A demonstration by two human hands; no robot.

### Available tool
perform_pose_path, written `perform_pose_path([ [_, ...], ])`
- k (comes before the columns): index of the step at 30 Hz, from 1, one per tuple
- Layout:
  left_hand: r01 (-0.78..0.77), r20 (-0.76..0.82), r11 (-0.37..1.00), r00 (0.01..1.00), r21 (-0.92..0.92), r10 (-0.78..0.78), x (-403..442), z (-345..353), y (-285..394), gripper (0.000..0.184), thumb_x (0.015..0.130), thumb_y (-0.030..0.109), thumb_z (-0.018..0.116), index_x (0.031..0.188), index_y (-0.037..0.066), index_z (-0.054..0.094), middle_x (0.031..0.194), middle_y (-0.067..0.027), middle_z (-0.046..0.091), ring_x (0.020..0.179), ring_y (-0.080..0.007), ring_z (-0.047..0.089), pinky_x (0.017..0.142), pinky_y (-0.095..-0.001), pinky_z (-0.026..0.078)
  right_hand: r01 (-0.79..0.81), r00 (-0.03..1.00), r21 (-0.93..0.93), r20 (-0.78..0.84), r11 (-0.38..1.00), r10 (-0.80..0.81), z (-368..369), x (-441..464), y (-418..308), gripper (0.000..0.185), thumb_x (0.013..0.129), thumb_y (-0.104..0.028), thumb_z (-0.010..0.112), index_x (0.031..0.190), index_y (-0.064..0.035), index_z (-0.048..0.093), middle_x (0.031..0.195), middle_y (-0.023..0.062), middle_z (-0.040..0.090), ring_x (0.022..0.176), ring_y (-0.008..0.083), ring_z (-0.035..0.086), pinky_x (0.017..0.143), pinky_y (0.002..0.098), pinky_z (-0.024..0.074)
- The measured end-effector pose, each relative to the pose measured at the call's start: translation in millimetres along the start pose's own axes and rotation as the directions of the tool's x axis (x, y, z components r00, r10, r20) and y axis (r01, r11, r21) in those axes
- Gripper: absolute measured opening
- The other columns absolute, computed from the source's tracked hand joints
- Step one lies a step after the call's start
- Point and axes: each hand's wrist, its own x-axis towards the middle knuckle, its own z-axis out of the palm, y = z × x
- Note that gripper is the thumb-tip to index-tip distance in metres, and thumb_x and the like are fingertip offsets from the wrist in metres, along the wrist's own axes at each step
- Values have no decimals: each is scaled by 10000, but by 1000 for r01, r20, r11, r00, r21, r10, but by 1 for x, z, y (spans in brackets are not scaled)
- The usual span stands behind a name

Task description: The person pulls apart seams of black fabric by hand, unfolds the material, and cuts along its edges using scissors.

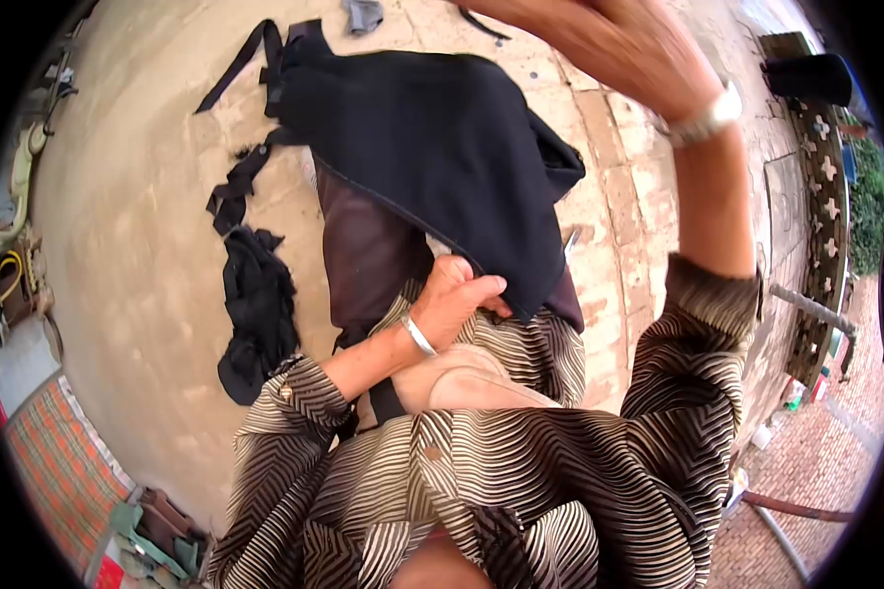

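A large piece of black cloth (413, 128) is spread over my lap and knees, over dark brown trousers (359, 255). My left hand (457, 294), with a silver bangle at its wrist, is closed on the near edge of this cloth, thumb on top. Raised at the top right, my right hand (624, 44) is smeared by motion and its fingers run out of view, so whatever it may hold is hidden. Beside the cloth's right edge, a small silvery metal piece (572, 239) shows.
Black cloth scraps (255, 314) and a narrow strip (241, 74) lie on the paved ground to the left. A grey scrap (363, 15) is at the top. A checked mat (64, 471) lies at lower left; a pierced low wall (820, 196) runs along the right.
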Motion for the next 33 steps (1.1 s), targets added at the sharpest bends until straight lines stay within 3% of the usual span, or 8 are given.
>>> perform_pose_path([
  [2,-5,-2,999,1000,-38,5,0,-2,-4,170,859,-16,577,918,-156,653,887,-182,703,738,-223,697,691,-319,585,-237,934,-186,-314,954,171,45,-54,-3,191,914,-177,605,948,3,659,838,101,689,754,182,652,683,293,505],
  [3,12,3,992,1000,-123,-12,0,-2,-7,174,871,-10,578,935,-156,648,906,-191,701,768,-234,701,721,-337,587,-500,830,38,-263,865,491,51,-76,-19,206,921,-195,615,949,5,656,853,96,684,768,166,643,690,283,502],
  [6,67,32,954,998,-292,-61,-2,9,-4,185,895,5,578,970,-153,638,945,-207,697,818,-259,705,775,-373,586,-689,617,407,-103,599,780,89,-143,-50,265,950,-220,601,938,40,651,802,83,666,750,144,627,689,272,501],
  [10,132,72,914,991,-384,-112,-5,22,0,208,925,40,571,1012,-142,623,999,-224,686,847,-290,701,802,-400,579,-758,389,626,207,184,898,129,-190,-95,343,984,-238,554,890,77,650,771,95,656,723,140,638,679,275,519],
  [16,118,77,942,992,-315,-99,-9,28,8,176,912,25,570,984,-118,641,893,-197,702,784,-261,699,761,-338,566,-593,281,794,358,-132,890,178,-182,-122,409,996,-316,525,853,52,629,747,85,654,665,161,654,619,254,515],
  [18,126,100,943,990,-308,-100,-10,28,9,183,914,33,567,993,-115,640,897,-197,702,781,-258,700,755,-335,564,-129,239,911,411,-391,880,195,-181,-121,305,973,-267,576,919,29,625,786,73,661,678,149,656,604,244,504],
  [25,110,70,952,993,-287,-94,-10,26,6,214,924,81,568,1034,-89,638,929,-178,705,794,-236,689,735,-331,552,121,118,964,224,-237,968,202,-156,-131,172,920,-123,631,1022,13,608,870,55,678,689,113,645,596,224,500],
  [33,196,108,961,978,-195,-177,-10,31,10,159,889,96,646,956,-48,657,844,-117,691,685,-174,648,629,-271,533,-25,78,981,192,-191,978,210,-168,-144,152,845,-8,684,913,-29,550,732,19,632,559,62,602,513,176,481],
])
